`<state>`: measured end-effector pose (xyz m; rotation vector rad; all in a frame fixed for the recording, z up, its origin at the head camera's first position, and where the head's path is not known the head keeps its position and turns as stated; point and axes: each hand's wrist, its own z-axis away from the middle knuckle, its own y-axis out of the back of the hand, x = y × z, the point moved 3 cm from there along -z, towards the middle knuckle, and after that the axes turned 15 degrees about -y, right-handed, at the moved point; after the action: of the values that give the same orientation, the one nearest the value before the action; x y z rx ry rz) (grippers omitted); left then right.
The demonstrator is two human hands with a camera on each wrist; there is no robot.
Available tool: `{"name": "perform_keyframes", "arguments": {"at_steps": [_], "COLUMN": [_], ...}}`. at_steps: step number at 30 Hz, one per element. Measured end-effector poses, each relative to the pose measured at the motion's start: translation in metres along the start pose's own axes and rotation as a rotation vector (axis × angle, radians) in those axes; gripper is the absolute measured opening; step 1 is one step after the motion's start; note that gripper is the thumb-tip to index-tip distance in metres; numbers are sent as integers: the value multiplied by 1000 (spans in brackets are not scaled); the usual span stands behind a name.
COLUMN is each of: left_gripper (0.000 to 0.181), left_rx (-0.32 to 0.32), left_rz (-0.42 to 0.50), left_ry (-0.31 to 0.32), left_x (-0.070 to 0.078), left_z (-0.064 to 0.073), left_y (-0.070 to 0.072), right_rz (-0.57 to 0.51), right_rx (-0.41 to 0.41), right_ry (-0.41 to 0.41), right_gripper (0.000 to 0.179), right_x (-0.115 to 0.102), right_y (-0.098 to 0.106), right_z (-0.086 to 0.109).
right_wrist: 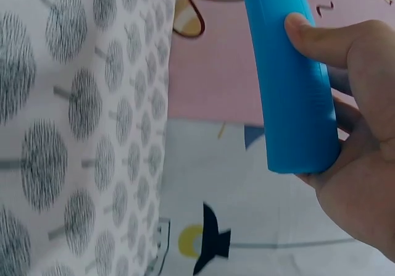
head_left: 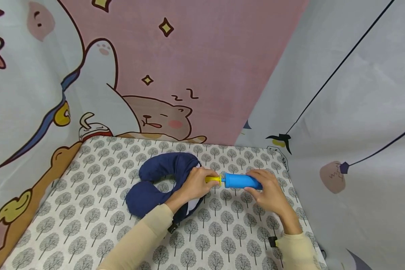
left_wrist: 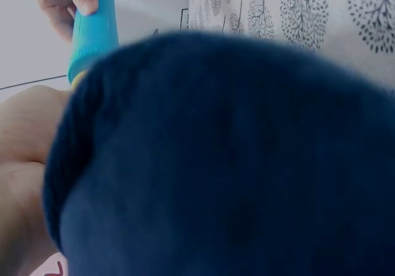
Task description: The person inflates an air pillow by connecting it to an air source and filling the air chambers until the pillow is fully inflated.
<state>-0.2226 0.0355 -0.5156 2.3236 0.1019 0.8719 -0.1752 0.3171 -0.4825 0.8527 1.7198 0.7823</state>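
A blue hand pump (head_left: 240,180) with a yellow end piece (head_left: 213,179) is held level between the two hands, at the right side of a navy U-shaped neck pillow (head_left: 148,197). My left hand (head_left: 196,182) grips the yellow end, over the pillow's edge. A short blue rod shows between the yellow part and the barrel. My right hand (head_left: 269,190) holds the barrel's far end, thumb (right_wrist: 308,35) along its side in the right wrist view. In the left wrist view the pillow (left_wrist: 228,158) hides most of the left hand's fingers.
The pillow lies on a table with a tree-patterned cloth (head_left: 98,210). White lining shows at the pillow's right edge. Printed cartoon curtains (head_left: 206,67) hang behind the table and at both sides. A black buckle (head_left: 172,227) lies by the pillow's lower edge.
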Motion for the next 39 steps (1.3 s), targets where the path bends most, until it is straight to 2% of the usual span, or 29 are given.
{"name": "perform_keyframes", "arguments": {"at_steps": [4, 10, 15, 20, 24, 28, 34, 39], "left_gripper": [17, 16, 15, 17, 17, 16, 18, 18], "left_rx": [3, -19, -41, -47, -30, 7, 39, 48], "left_rz": [14, -7, -15, -8, 3, 21, 58, 63], "left_ry": [-40, -61, -29, 7, -14, -55, -33, -34], "left_x": [-6, 2, 4, 4, 4, -3, -15, -13], "left_z": [1, -2, -2, -2, 0, 2, 4, 3], "left_y": [-2, 3, 6, 7, 9, 7, -1, 0], "right_rz": [-5, -5, -5, 12, 41, 35, 29, 32], "right_rx": [-5, 0, -21, -15, 3, 25, 41, 53], "right_ry": [-19, -37, -66, -89, -43, 13, 53, 79], "right_gripper": [53, 55, 56, 57, 56, 55, 53, 52], "right_x": [16, 39, 51, 54, 48, 39, 20, 6], "right_y": [14, 34, 51, 63, 56, 43, 31, 19], "right_z": [5, 11, 15, 15, 12, 9, 1, -4]}}
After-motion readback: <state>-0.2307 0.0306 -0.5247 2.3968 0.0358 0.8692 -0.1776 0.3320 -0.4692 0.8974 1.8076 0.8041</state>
